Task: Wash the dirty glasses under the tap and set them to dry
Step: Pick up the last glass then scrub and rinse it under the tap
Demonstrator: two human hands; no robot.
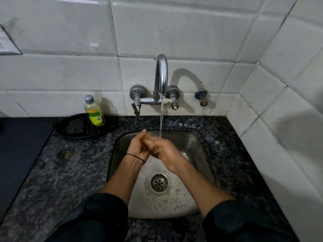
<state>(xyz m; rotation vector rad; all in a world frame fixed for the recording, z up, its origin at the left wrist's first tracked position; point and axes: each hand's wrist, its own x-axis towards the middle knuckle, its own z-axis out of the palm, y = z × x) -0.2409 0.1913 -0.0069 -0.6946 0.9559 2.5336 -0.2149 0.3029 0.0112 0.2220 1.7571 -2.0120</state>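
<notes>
We have the glass (150, 138) up over the back of the steel sink (195, 154), both hands pressed close together around it. Our left hand (138, 145) wraps it from the left side with fingertips reaching past the rim, and our right hand (164, 151) curls over it from the right, so little of the clear wall shows between them. We hold it there because the water stream (161, 117) from the tap (161, 75) falls just at its far edge, and two hands let us turn and rub it without slipping. It looks like the rinsing step, with setting it to dry not yet done. No other glasses are in view. The dish soap bottle (94, 110) stands on a black tray (73, 126) on the granite counter (73, 168), near the left of the basin within easy reach, and the drain (159, 184) lies uncovered below our wrists.
</notes>
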